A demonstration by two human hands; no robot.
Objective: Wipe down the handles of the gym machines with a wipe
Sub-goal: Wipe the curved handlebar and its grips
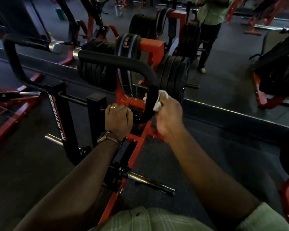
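A black padded handle (pixel 123 64) curves from a chrome end cap at the left, across, then down to the machine's red and black frame (pixel 133 147). My right hand (pixel 168 114) grips a crumpled white wipe (pixel 159 101) and presses it against the handle's downward stretch on its right side. My left hand (pixel 118 119), with a ring and a brown-strapped watch, curls round the handle's lower end near the frame. A second black handle (pixel 12 52) loops up at the left, untouched.
Stacked black weight plates (pixel 175 77) hang on the machine beyond the handle. A chrome peg (pixel 150 182) sticks out low at the centre. A wall mirror runs behind, showing a standing person in a green shirt (pixel 212 12). Other red machines (pixel 274 72) stand at right and left.
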